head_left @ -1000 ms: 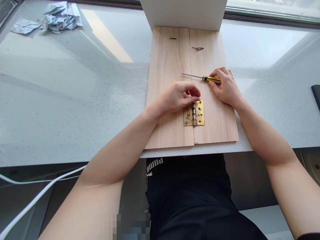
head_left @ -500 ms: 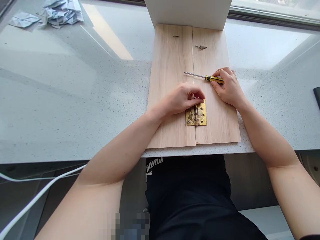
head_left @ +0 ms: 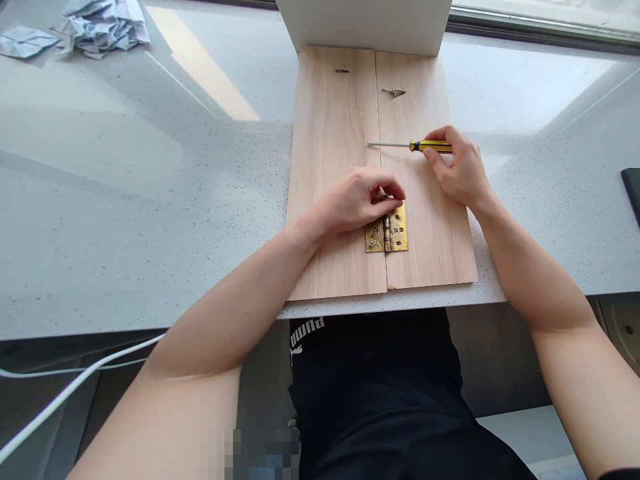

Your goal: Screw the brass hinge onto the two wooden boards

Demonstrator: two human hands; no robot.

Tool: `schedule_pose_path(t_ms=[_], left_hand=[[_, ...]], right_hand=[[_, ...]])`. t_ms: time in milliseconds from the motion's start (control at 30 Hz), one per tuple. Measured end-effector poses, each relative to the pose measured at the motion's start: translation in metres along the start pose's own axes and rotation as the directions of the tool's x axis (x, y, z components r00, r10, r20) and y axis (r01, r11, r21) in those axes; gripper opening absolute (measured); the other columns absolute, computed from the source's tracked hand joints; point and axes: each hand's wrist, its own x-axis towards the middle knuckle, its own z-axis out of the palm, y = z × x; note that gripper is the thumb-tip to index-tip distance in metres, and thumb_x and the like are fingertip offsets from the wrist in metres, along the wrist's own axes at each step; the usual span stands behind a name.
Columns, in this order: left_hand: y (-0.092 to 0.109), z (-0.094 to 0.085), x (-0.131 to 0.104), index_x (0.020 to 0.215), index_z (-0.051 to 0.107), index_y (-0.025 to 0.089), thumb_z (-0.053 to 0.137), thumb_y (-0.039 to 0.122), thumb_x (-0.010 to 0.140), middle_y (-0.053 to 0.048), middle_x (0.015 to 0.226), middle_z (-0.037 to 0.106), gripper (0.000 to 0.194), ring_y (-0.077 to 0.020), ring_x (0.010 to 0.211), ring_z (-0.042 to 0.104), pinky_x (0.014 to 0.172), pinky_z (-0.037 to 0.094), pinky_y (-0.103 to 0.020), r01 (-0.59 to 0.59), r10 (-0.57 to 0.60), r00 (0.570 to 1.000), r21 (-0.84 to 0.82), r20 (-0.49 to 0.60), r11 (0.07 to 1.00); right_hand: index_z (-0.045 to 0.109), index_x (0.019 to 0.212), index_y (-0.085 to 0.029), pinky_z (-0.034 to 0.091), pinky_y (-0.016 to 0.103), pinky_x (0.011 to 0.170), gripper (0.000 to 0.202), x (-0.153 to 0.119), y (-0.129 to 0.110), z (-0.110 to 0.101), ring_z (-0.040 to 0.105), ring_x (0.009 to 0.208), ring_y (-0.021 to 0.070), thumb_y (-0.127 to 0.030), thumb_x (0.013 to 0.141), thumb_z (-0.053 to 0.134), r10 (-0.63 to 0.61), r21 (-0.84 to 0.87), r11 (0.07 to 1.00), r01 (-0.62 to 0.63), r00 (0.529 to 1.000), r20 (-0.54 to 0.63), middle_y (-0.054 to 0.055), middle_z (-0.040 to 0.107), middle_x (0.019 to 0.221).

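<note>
A worn brass hinge (head_left: 399, 230) lies open across the seam between two light wood boards (head_left: 425, 247). My left hand (head_left: 363, 199) is over the hinge's far end, its thumb and fingers pinched at the upper right corner; what lies between the fingertips is too small to make out. In my right hand (head_left: 460, 167) is a screwdriver (head_left: 433, 145) with a yellow and black handle, held above the right board, its shaft pointing left over the seam. Screws (head_left: 394, 93) lie in a small group on the right board, and another screw (head_left: 342, 71) rests on the left board.
A pale box or panel (head_left: 367, 23) stands at the boards' far edge. Crumpled papers (head_left: 105, 30) lie at the far left of the speckled countertop (head_left: 175, 187). A dark object (head_left: 633, 190) is at the right edge. A white cable (head_left: 75, 393) hangs lower left.
My right hand has turned the screwdriver slightly, its handle now farther up and its shaft nearly level. My left hand stays at the hinge. The whole view has shifted a little.
</note>
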Motion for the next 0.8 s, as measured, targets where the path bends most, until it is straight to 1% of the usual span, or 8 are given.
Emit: schedule_pose_path(t_ms=[100, 167, 200, 267, 400, 467, 633, 800], left_hand=[[0.001, 0.001, -0.001, 0.107, 0.089, 0.023, 0.082, 0.019, 0.104, -0.007, 0.105, 0.086, 0.008, -0.0229, 0.091, 0.078, 0.087, 0.066, -0.039, -0.017, 0.017, 1.000, 0.001, 0.001, 1.000], [0.002, 0.002, -0.001, 0.107, 0.086, 0.023, 0.083, 0.017, 0.104, -0.007, 0.106, 0.086, 0.007, -0.0229, 0.093, 0.078, 0.087, 0.066, -0.039, -0.016, 0.016, 1.000, 0.007, 0.000, 1.000], [0.002, 0.002, 0.000, 0.108, 0.085, 0.023, 0.084, 0.017, 0.104, -0.007, 0.107, 0.086, 0.007, -0.0228, 0.094, 0.078, 0.087, 0.067, -0.038, -0.005, 0.005, 1.000, 0.006, 0.001, 1.000], [0.003, 0.002, -0.001, 0.112, 0.082, 0.023, 0.087, 0.017, 0.104, -0.008, 0.109, 0.086, 0.012, -0.0218, 0.093, 0.078, 0.085, 0.067, -0.036, 0.034, -0.033, 0.999, -0.007, 0.005, 0.999], [0.003, 0.002, -0.002, 0.123, 0.075, 0.024, 0.092, 0.019, 0.104, -0.006, 0.108, 0.085, 0.026, -0.0184, 0.086, 0.076, 0.078, 0.065, -0.032, 0.099, -0.099, 0.995, -0.054, 0.009, 0.994], [0.003, 0.003, -0.002, 0.125, 0.073, 0.024, 0.092, 0.019, 0.105, -0.006, 0.109, 0.085, 0.028, -0.0177, 0.085, 0.075, 0.077, 0.064, -0.031, 0.110, -0.109, 0.994, -0.075, 0.013, 0.991], [0.003, 0.003, -0.002, 0.123, 0.072, 0.024, 0.091, 0.016, 0.103, -0.005, 0.110, 0.085, 0.029, -0.0169, 0.082, 0.074, 0.075, 0.062, -0.033, 0.128, -0.127, 0.992, -0.092, 0.019, 0.988], [0.003, 0.004, -0.002, 0.121, 0.070, 0.024, 0.091, 0.018, 0.102, -0.004, 0.106, 0.084, 0.030, -0.0169, 0.081, 0.074, 0.075, 0.064, -0.033, 0.123, -0.122, 0.992, -0.113, 0.014, 0.986]], right_hand=[[0.072, 0.126, -0.034, 0.069, 0.057, 0.113, 0.045, 0.005, 0.000, -0.016, 0.085, 0.120, 0.0333, -0.078, 0.116, 0.068, 0.009, 0.140, 0.990, 0.005, 0.995, -0.101, 0.009, 0.089, 0.129], [0.072, 0.123, -0.036, 0.070, 0.055, 0.101, 0.062, 0.006, -0.004, -0.028, 0.083, 0.109, 0.0320, -0.096, 0.108, 0.069, 0.014, 0.218, 0.975, 0.031, 0.980, -0.200, 0.008, 0.087, 0.125], [0.072, 0.121, -0.038, 0.069, 0.054, 0.097, 0.066, 0.007, -0.007, -0.034, 0.081, 0.106, 0.0317, -0.101, 0.103, 0.072, 0.020, 0.250, 0.967, 0.045, 0.968, -0.251, 0.008, 0.086, 0.124], [0.072, 0.117, -0.041, 0.067, 0.055, 0.092, 0.067, 0.006, -0.013, -0.045, 0.078, 0.101, 0.0320, -0.104, 0.096, 0.078, 0.035, 0.297, 0.952, 0.078, 0.934, -0.356, 0.008, 0.083, 0.123], [0.076, 0.111, -0.042, 0.065, 0.056, 0.083, 0.063, 0.004, -0.027, -0.056, 0.075, 0.091, 0.0329, -0.104, 0.098, 0.076, 0.028, 0.352, 0.921, 0.167, 0.873, -0.487, 0.009, 0.077, 0.119], [0.078, 0.112, -0.042, 0.064, 0.056, 0.079, 0.063, 0.002, -0.032, -0.056, 0.077, 0.092, 0.0344, -0.104, 0.099, 0.074, -0.005, 0.362, 0.911, 0.199, 0.881, -0.473, 0.010, 0.075, 0.114], [0.083, 0.114, -0.043, 0.070, 0.057, 0.080, 0.059, -0.002, -0.041, -0.048, 0.081, 0.094, 0.0358, -0.099, 0.094, 0.085, -0.067, 0.437, 0.872, 0.223, 0.937, -0.344, 0.010, 0.078, 0.102], [0.076, 0.125, -0.045, 0.075, 0.063, 0.097, 0.073, -0.010, -0.048, -0.043, 0.086, 0.114, 0.0397, -0.107, 0.087, 0.084, -0.005, 0.424, 0.899, 0.111, 0.970, -0.242, 0.009, 0.083, 0.116]])
